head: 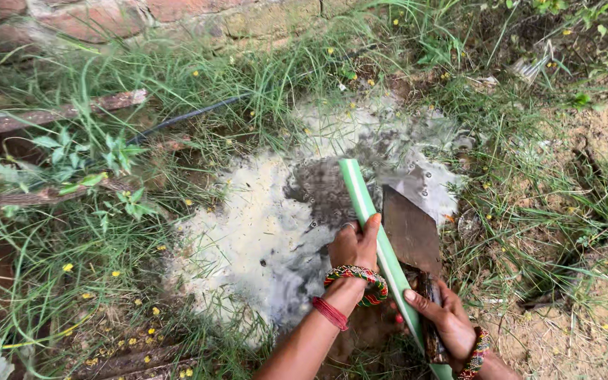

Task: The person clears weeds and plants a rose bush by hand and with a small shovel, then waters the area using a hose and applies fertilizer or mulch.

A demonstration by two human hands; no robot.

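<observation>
left hand (355, 245) wrapped around green pipe (378, 243) | right hand (448, 320) fingers curled, gripping both pipe and rusty blade (411, 236) just beside pipe | pipe's end over muddy puddle (276, 225)

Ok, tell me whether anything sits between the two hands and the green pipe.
Nothing visible does. The left hand already rests on the green pipe, thumb against it. The right hand grips the pipe lower down, together with the handle of a flat rusty blade lying alongside it.
</observation>
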